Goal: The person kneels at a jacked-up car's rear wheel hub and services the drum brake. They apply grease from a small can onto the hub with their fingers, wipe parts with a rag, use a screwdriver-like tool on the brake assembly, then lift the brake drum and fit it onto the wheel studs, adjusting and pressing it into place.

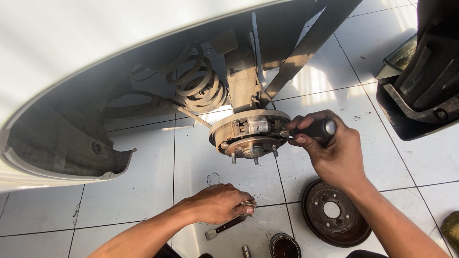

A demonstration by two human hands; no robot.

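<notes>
Two hands are at work under a raised white car [71, 43]. My right hand [330, 148] has its fingers [306, 125] wrapped tight around the black handle of a tool [318, 128], whose tip reaches left into the exposed brake assembly [251, 134] at the wheel hub. The hub faces me with its studs [254, 160] sticking out, and a coil spring [198, 81] sits above and behind it inside the wheel arch.

My left hand [220, 203] rests low on the tiled floor [143, 167], fingers curled shut over a small bundle that looks like a rag [248, 206]; I cannot tell exactly what it is. A wrench [222, 228] lies on the floor just under that hand, touching or nearly touching it.

A rusty brake drum [334, 212] lies flat on the floor below my right wrist. A small round tin [284, 246] and a short socket [245, 251] sit near the lower edge, between the two arms. Black equipment [420, 81] stands at the right.
</notes>
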